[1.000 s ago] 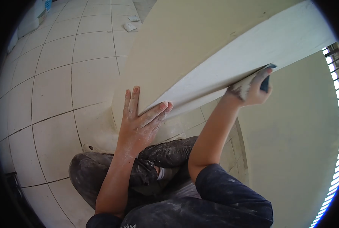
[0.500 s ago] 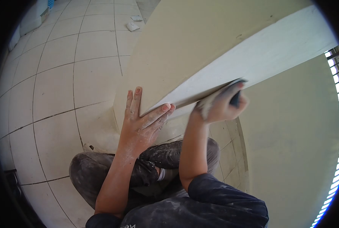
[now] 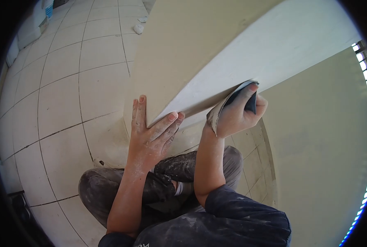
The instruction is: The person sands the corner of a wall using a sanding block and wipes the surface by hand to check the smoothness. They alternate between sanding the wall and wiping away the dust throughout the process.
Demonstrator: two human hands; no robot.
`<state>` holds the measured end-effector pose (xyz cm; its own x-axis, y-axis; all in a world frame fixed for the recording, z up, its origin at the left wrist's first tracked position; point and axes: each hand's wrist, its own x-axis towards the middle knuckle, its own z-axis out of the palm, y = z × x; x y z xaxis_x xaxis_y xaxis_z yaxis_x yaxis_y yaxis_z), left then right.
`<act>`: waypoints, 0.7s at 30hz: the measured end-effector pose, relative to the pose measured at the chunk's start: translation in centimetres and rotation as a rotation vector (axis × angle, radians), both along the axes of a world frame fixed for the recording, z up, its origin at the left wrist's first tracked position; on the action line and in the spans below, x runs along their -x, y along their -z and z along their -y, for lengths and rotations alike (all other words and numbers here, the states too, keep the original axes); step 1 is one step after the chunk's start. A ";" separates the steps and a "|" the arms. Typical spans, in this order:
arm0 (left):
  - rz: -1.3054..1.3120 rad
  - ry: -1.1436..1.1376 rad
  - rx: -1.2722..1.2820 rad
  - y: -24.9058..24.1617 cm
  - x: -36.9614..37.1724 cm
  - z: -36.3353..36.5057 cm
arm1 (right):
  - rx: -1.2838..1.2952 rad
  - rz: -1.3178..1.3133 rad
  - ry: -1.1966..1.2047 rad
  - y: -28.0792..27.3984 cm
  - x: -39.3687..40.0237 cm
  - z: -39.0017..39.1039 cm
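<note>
My left hand [image 3: 148, 136], dusted with white powder, rests with its fingers spread over the lower corner of a wall end. Two fingers lie on the beige wall face [image 3: 179, 49] and others reach across the narrow white face [image 3: 237, 57]. My right hand [image 3: 245, 113] grips a bent sheet of sandpaper [image 3: 217, 117], dark on one side and pale on the other. Its upper edge is at the white face, near the right-hand edge of that face. The fingers behind the sheet are partly hidden.
Below are my crossed legs [image 3: 105, 185] in dusty dark trousers. Tiled floor [image 3: 62, 111] spreads to the left, with small white lumps [image 3: 138, 29] farther off. Another wall surface [image 3: 315, 136] stands close on the right, beside a bright grille [image 3: 362, 181].
The right hand and sandpaper, blurred by motion before, now show sharply and sit slightly farther left in view. The whole view has shifted a little. The left hand stays at the corner.
</note>
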<state>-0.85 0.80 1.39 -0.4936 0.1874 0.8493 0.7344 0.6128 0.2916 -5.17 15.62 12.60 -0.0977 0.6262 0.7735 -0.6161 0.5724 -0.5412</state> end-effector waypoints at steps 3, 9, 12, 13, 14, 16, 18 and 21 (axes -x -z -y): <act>-0.019 -0.009 0.004 0.0 0.1 -0.1 | 0.161 -0.037 -0.053 -2.9 0.4 -0.1; -0.034 -0.081 0.064 1.4 -0.3 -0.6 | -0.107 -0.037 0.038 0.2 -0.1 -1.8; -0.039 -0.103 0.132 1.7 -0.4 -0.4 | -0.476 0.131 0.312 0.7 -2.5 -4.2; -0.023 -0.098 0.146 2.1 -0.5 -0.4 | -0.282 -0.021 0.231 -0.1 -2.8 -5.7; -0.019 -0.104 0.165 2.7 -0.4 -0.2 | -0.079 -0.186 0.144 -1.4 -2.8 -7.4; -0.047 -0.179 0.219 2.5 -0.1 0.1 | 0.231 -0.384 0.000 -5.8 -4.3 -9.6; -0.117 -0.311 0.280 1.6 -0.6 -0.6 | 0.199 -0.339 0.279 -6.2 -5.5 -14.7; -0.124 -0.486 0.234 1.9 -1.7 -1.1 | -0.006 -0.073 0.735 -1.6 -4.7 -23.5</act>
<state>0.89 1.86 -0.47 -0.4692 0.1537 0.8696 0.3711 0.9279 0.0362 -0.48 39.15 14.17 0.3975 0.5061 0.7654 -0.1066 0.8540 -0.5092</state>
